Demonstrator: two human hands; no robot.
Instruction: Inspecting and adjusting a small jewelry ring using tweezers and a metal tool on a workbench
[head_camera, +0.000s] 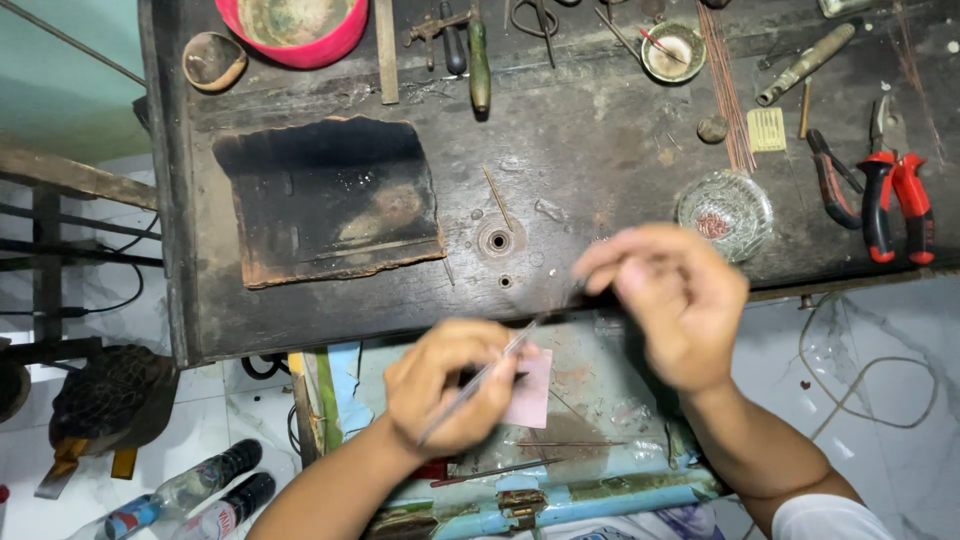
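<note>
one head camera looks steeply down, close over the dark workbench (600, 150) edge.

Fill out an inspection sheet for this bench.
Surface: dark, worn bench with a scorched slab.
Job's things: thin tweezers in the left hand; pink card beside it.
Clutter: red bowl, pliers, glass dish, copper wires, small cup.
Hands: right hand blurred, fingertips pinched; what it holds cannot be told.
Cables: black cable at left, pale cord on floor.
Surroundings: bottles on a tiled floor.
</note>
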